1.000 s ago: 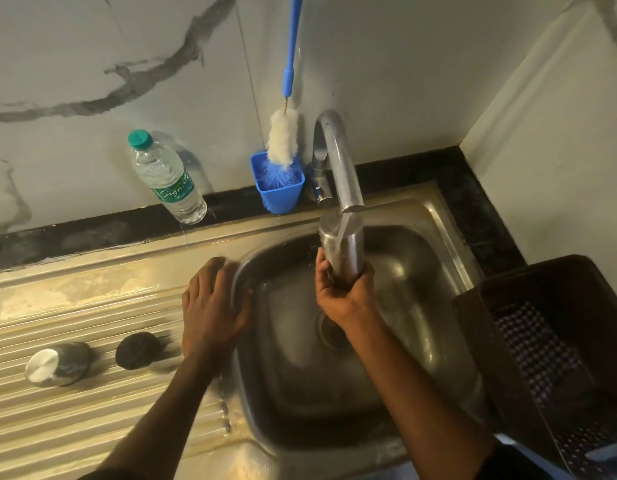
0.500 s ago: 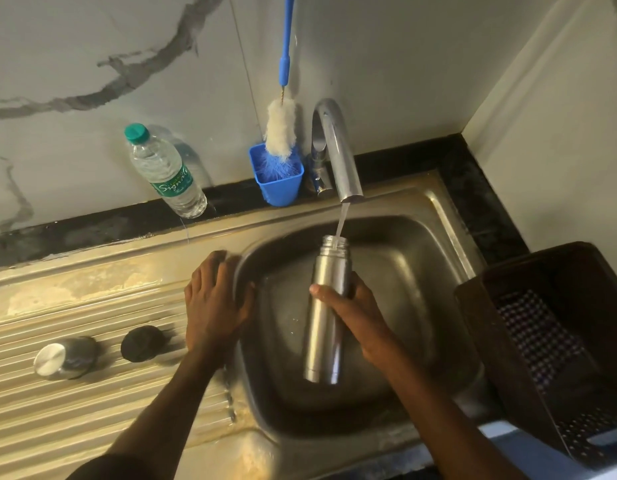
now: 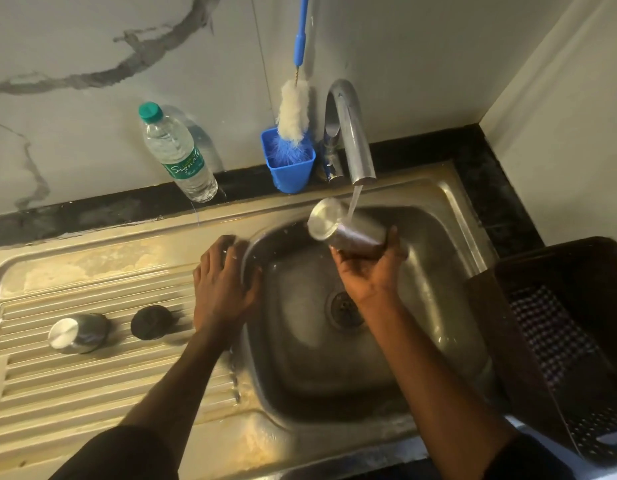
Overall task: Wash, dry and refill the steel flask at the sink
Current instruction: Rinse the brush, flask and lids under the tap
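My right hand (image 3: pixel 367 271) grips the steel flask (image 3: pixel 348 230), which lies tilted on its side above the sink bowl (image 3: pixel 435 244) with its flat base pointing up and left. Water runs from the tap (image 3: pixel 352 133) onto the flask's body. Flat on the bowl's left rim rests my left hand (image 3: pixel 220 285), fingers spread, holding nothing. The flask's steel cap (image 3: pixel 75 334) and a black inner stopper (image 3: pixel 149 322) lie on the ribbed draining board (image 3: pixel 92 386). The flask's mouth is hidden behind my right hand.
A plastic water bottle (image 3: pixel 177 154) with a green cap stands at the back wall. A blue cup (image 3: pixel 288 168) holds a long bottle brush (image 3: pixel 295 105) beside the tap. A dark brown basket (image 3: pixel 556 344) with a checked cloth sits to the right of the sink.
The flask stood upright under the stream with its mouth up; it has since been turned onto its side, base up and left. My left hand has stayed on the rim.
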`<state>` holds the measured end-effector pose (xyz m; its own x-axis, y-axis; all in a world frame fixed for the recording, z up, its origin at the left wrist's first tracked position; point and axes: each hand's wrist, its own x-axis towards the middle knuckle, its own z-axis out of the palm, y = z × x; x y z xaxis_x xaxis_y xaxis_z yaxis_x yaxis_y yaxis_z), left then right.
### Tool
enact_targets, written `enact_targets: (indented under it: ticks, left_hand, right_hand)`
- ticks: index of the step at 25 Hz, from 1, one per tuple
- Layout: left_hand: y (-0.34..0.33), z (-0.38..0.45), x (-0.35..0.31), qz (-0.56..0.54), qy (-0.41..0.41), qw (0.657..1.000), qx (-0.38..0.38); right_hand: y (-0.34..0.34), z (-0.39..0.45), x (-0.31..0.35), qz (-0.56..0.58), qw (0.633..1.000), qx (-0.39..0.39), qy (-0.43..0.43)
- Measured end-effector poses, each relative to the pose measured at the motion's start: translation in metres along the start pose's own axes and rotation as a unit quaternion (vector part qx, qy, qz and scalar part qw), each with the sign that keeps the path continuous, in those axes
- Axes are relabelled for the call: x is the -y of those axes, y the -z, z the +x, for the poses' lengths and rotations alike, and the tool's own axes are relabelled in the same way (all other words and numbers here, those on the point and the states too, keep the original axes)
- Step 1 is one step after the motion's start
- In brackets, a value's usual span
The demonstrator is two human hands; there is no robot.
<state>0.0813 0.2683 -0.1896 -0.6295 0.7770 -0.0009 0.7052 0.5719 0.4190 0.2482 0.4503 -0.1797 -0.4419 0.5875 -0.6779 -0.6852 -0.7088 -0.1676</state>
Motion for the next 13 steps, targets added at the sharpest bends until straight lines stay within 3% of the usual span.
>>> enact_targets:
  ticks: [3, 5, 8, 11, 13]
  left_hand:
    - [0.001, -0.001, 0.0, -0.004, -0.002, 1.0, -0.002]
    - [0.001, 0.0, -0.001, -0.004, 0.003, 1.0, -0.004]
    - [0.002, -0.001, -0.002, -0.005, 0.007, 1.0, -0.006]
    - [0.003, 0.0, -0.003, -0.004, 0.007, 1.0, -0.004]
    - [0.003, 0.0, -0.003, -0.008, 0.008, 1.0, -0.003]
  right_hand:
    - [-0.019, 0.009, -0.007, 0.103, 0.991, -0.017, -0.087]
    - [-0.019, 0.005, -0.015, 0.073, 0.989, -0.014, -0.131]
    - [-0.01, -0.011, -0.019, -0.001, 0.995, -0.012, -0.1]
    - [-0.014, -0.007, -0.008, 0.125, 0.991, -0.028, -0.038]
    - [-0.02, -0.004, -0.007, 0.172, 0.983, -0.03, -0.06]
